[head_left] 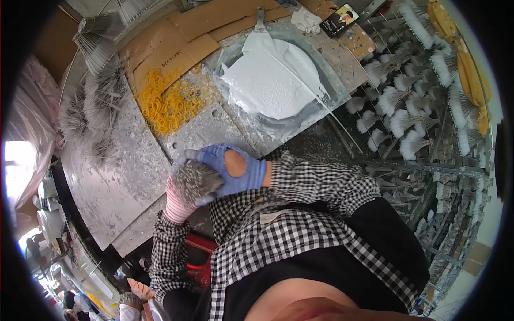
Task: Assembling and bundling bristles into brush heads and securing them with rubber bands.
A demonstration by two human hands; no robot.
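Observation:
Close in front of my body, both gloved hands close round a bundle of thin grey rods (197,183), whose packed tips face up. My left hand (178,205), in a pink-and-white striped glove, grips it from the left and below; the bundle hides most of its fingers. Over the bundle's right and far side lies my right hand (230,168), in a blue glove with a round gap on the back, its fingers wrapped round the edge. Just beyond, a pile of yellow rubber bands (167,104) is spread on the grey worktable (115,187).
A wide mass of white paste (273,80) sits on a board at the back, with a scraper (260,24) and a long thin rod across it. Loose grey bundles (96,107) lie at left. White-tipped bundles (401,101) fill racks at right. A phone (340,20) lies at the back.

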